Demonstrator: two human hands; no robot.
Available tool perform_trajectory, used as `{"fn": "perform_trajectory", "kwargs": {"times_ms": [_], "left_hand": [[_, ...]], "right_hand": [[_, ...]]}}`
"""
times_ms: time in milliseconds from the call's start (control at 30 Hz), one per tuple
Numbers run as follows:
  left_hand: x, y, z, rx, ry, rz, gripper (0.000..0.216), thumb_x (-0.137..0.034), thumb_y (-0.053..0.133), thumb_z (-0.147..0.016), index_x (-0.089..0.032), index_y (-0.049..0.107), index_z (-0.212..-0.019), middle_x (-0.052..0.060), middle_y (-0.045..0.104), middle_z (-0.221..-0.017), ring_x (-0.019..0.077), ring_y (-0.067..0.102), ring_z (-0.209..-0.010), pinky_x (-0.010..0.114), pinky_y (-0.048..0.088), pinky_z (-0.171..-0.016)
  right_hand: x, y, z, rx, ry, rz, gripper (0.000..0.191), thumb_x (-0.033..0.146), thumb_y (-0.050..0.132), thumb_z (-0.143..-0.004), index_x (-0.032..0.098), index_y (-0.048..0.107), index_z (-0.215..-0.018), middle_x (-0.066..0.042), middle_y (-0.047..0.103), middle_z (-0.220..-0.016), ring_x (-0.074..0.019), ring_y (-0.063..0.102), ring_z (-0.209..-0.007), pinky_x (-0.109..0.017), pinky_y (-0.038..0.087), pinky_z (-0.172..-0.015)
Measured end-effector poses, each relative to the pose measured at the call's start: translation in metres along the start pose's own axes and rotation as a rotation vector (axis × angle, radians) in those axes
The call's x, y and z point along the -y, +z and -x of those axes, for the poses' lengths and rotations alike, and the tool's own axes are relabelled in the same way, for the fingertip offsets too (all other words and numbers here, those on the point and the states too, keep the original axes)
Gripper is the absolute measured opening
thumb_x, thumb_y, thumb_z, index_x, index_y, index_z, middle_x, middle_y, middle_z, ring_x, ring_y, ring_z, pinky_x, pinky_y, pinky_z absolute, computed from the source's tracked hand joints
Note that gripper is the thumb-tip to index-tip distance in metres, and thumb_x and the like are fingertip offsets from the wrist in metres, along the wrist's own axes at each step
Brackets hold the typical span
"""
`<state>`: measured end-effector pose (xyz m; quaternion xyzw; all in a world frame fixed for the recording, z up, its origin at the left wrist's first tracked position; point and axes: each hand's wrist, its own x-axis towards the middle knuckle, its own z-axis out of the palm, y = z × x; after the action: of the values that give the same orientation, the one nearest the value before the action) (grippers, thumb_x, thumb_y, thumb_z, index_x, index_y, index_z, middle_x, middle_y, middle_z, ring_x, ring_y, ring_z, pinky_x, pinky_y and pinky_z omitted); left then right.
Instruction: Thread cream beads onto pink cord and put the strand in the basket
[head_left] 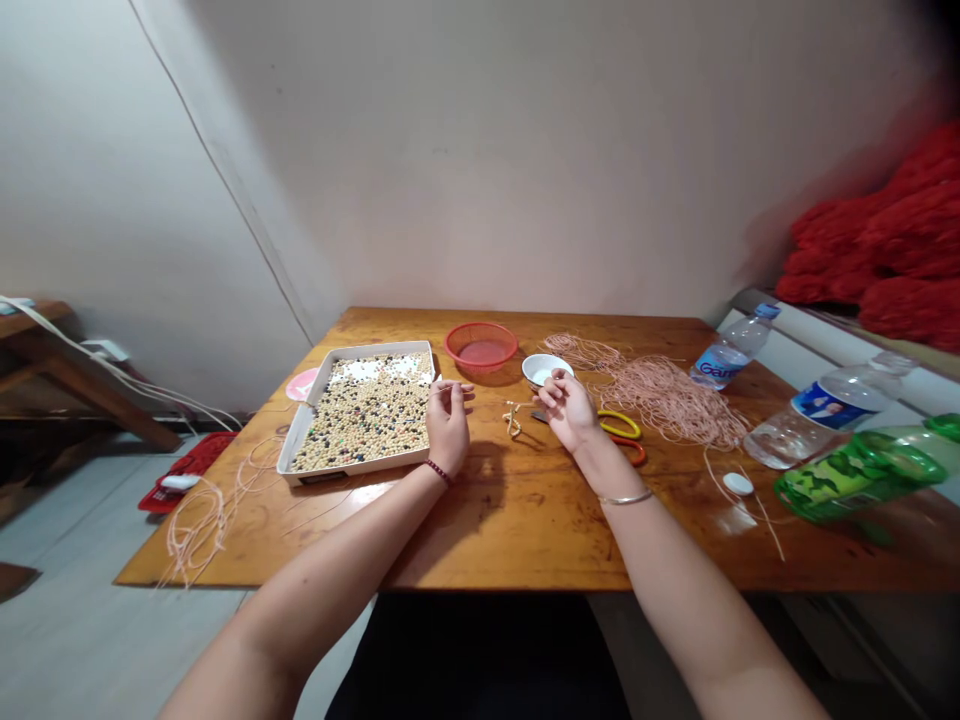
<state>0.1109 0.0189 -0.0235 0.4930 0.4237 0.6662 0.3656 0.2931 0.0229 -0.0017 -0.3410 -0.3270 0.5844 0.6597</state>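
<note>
My left hand (448, 418) hovers just right of a white tray (303, 428) filled with small beads, fingers curled in a pinch on something too small to name. My right hand (568, 408) is raised over the wooden table (525, 520), fingers pinched together, apparently on a thin cord. A small knotted beige cord piece (512, 417) lies between the hands. Scissors with yellow and orange handles (624, 435) lie just right of my right hand. A small white bowl (545, 368) stands behind it.
A red mesh basket (481, 346) stands at the back. A heap of pink cord (660, 395) spreads to the right, with two clear water bottles (731, 352) (817, 415), a green bottle (862, 470) and a white cap (738, 484). Loose cords (199, 525) hang off the left edge.
</note>
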Motion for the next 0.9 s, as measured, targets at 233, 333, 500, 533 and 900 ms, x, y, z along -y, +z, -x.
{"fn": "perform_trajectory", "kwargs": {"times_ms": [233,333,500,533,900], "left_hand": [[0.0,0.0,-0.002,-0.008,-0.014,0.034,0.028,-0.048,0.05,-0.088,-0.021,0.044,-0.092,0.005,0.064,-0.087,0.0145,0.065,-0.077,0.022,0.052,-0.057],[0.0,0.0,-0.003,-0.014,-0.021,0.037,0.03,-0.05,0.051,-0.087,-0.021,0.044,-0.092,0.004,0.064,-0.085,0.0139,0.065,-0.072,0.022,0.052,-0.056],[0.0,0.0,-0.003,-0.026,-0.039,0.064,0.03,-0.05,0.052,-0.086,-0.022,0.043,-0.093,0.0,0.061,-0.079,0.0125,0.065,-0.065,0.02,0.05,-0.051],[0.0,0.0,-0.003,-0.029,-0.039,0.072,0.03,-0.05,0.052,-0.086,-0.022,0.043,-0.093,0.0,0.061,-0.079,0.0125,0.065,-0.065,0.02,0.05,-0.051],[0.001,-0.002,-0.008,-0.03,-0.029,0.157,0.03,-0.05,0.051,-0.087,-0.023,0.041,-0.093,-0.002,0.057,-0.078,0.0116,0.065,-0.064,0.02,0.05,-0.054]], "right_hand": [[-0.004,0.0,0.0,0.046,-0.086,0.369,0.018,0.03,0.054,-0.069,0.024,0.041,-0.079,0.01,0.024,-0.053,-0.0076,0.017,-0.042,-0.021,0.014,-0.04],[-0.009,0.001,0.0,0.162,-0.218,0.696,0.014,0.03,0.059,-0.069,0.021,0.052,-0.076,0.006,0.041,-0.058,-0.0091,0.034,-0.049,-0.022,0.027,-0.047],[-0.014,0.001,0.006,0.286,-0.307,1.076,0.015,0.027,0.054,-0.077,0.019,0.066,-0.083,-0.002,0.06,-0.076,-0.0129,0.05,-0.064,-0.026,0.038,-0.063],[-0.015,0.001,0.007,0.29,-0.306,1.124,0.017,0.027,0.055,-0.077,0.019,0.068,-0.085,-0.002,0.061,-0.077,-0.0129,0.05,-0.064,-0.026,0.038,-0.063],[-0.025,-0.007,0.005,0.408,-0.214,1.225,0.021,0.029,0.06,-0.075,0.019,0.075,-0.086,-0.005,0.069,-0.079,-0.0156,0.055,-0.068,-0.026,0.038,-0.062]]}}
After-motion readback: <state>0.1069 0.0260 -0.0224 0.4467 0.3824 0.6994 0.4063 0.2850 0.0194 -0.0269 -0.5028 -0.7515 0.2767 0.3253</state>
